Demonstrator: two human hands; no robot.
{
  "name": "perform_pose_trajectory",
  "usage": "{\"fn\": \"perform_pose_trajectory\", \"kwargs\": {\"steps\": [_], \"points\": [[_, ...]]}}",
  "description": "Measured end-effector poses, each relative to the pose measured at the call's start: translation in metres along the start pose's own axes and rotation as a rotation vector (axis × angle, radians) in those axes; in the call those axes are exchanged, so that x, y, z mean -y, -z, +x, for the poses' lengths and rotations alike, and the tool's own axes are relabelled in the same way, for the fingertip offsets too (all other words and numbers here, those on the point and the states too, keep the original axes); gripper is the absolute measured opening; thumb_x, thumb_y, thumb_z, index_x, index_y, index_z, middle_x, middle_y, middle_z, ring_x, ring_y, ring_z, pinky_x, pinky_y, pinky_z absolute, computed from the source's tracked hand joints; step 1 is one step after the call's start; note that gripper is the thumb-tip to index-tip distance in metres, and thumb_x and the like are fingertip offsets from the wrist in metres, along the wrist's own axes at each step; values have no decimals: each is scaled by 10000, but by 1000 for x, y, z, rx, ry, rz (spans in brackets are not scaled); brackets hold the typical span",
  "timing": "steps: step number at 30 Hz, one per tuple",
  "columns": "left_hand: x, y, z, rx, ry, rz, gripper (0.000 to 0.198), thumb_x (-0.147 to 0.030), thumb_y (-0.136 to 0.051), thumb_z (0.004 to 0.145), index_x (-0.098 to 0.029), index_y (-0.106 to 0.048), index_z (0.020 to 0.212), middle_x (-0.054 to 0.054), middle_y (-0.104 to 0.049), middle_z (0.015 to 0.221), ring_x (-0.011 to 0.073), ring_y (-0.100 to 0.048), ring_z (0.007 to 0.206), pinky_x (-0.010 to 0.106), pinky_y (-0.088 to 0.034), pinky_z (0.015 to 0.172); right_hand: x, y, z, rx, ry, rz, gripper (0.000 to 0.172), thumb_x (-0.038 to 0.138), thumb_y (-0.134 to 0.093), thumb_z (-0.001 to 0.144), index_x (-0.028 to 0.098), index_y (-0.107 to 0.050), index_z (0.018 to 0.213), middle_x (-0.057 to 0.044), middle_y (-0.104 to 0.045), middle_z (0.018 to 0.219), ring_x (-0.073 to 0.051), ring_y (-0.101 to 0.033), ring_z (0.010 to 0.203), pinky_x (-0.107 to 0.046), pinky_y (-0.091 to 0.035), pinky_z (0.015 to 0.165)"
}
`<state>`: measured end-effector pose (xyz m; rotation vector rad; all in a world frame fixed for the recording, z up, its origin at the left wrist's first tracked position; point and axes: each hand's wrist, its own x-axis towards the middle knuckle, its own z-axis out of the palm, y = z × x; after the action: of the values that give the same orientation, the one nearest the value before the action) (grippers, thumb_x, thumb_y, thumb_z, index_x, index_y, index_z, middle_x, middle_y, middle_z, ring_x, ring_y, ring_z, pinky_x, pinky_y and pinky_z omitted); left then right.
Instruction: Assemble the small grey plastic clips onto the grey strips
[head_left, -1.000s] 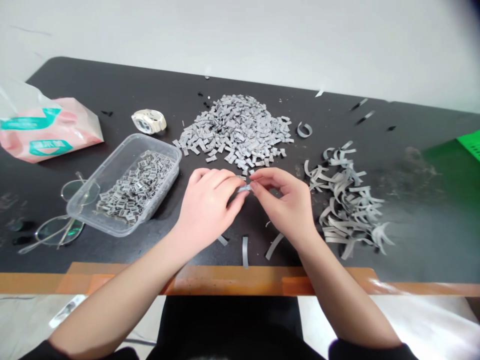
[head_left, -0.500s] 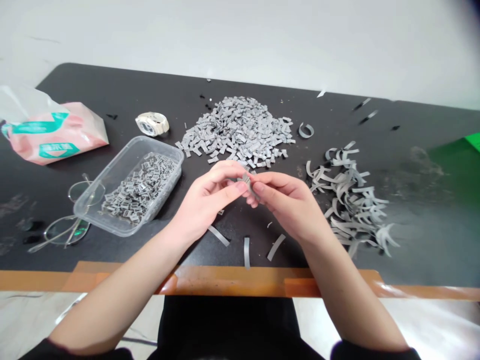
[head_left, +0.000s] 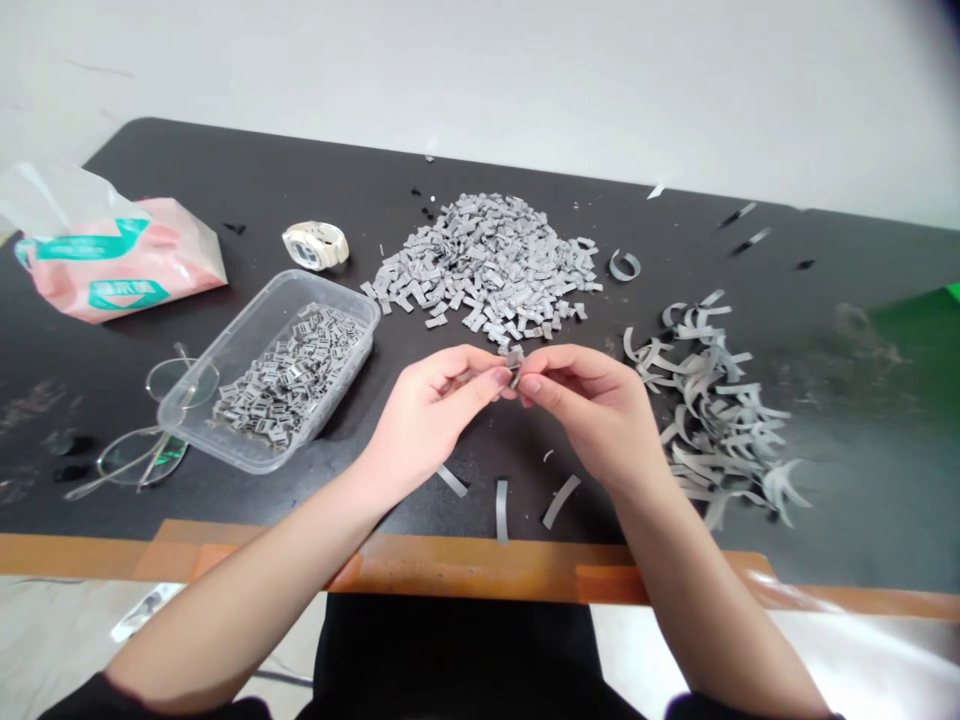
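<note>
One piece (head_left: 514, 357), dead centre of the frame: left hand (head_left: 431, 400) has it pinched, thumb against fingers! Right hand (head_left: 607, 405), thumb and fingertips drawn together, meets it; grip there, can't tell. Heap (head_left: 495, 250) just above, tub (head_left: 234, 355) centre-left, strips (head_left: 696, 388) right.

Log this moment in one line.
left hand: pinching small gray piece; right hand: at its edge, hold unclear; beyond: pile of gray pieces; left: plastic container, slotted gray pieces; right: gray strips
</note>
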<state>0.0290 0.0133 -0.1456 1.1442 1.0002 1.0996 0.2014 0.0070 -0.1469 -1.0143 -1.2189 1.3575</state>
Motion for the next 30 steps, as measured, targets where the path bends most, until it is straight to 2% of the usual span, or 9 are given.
{"fn": "perform_pose_trajectory", "kwargs": {"steps": [5,8,12,15,18,21,23,25,30], "points": [[-1,0,-1,-60,11,24,157,-331,-776,838,-178,-740,829,5,-742,750,138,-675,711,255,-559,702,2,-2,-1,35,145,-186,74,192,-784,853,257,-779,890,-14,-747,930,-169,-694,873,-310,-570,788],[-2,0,-2,-23,-3,44,143,-312,-743,866,-176,-723,826,-2,-725,738,126,-657,696,238,-538,674,2,-1,-1,31,238,-289,63,194,-778,856,256,-776,846,-20,-730,908,-176,-666,861,-318,-543,764],[-5,-1,-4,-16,-48,142,132,-291,-721,880,-183,-691,810,-5,-706,741,129,-639,696,243,-527,656,-2,1,0,-1,98,-106,57,234,-793,851,234,-746,821,-5,-717,843,-154,-659,769,-312,-555,742],[-6,-2,-5,-7,-115,167,137,-268,-713,881,-194,-650,784,-19,-680,723,123,-624,678,241,-522,646,-4,3,1,46,-51,107,89,223,-824,827,226,-737,845,10,-728,831,-119,-657,685,-268,-561,668],[-5,-1,-6,9,-183,211,132,-239,-693,895,-197,-624,790,-18,-662,742,121,-619,684,243,-528,656,-3,3,2,80,-127,218,115,208,-840,810,217,-732,846,15,-724,786,-108,-660,653,-239,-556,620],[-3,1,-6,-18,-365,406,29,-183,-672,912,-201,-660,892,-6,-660,827,125,-613,740,261,-542,722,1,3,2,62,-172,240,157,224,-868,774,203,-722,828,23,-698,734,-103,-642,625,-225,-542,580],[-3,4,-7,-17,-524,600,127,-144,-647,929,-218,-701,1018,8,-677,925,137,-633,833,286,-553,811,3,2,3,53,-188,238,186,231,-884,749,199,-717,824,29,-684,729,-93,-619,606,-211,-521,552],[-4,6,-7,-6,-603,769,210,-137,-636,944,-235,-721,1109,21,-685,997,154,-652,928,310,-556,880,4,3,4,48,-193,238,202,229,-890,735,197,-714,828,33,-676,740,-82,-600,595,-201,-504,536],[-6,6,-6,-8,-527,837,215,-189,-656,946,-213,-741,1142,43,-717,1042,177,-681,955,325,-575,882,4,6,5,63,-177,241,167,189,-868,754,192,-725,840,31,-679,750,-75,-592,606,-186,-488,537]]}}
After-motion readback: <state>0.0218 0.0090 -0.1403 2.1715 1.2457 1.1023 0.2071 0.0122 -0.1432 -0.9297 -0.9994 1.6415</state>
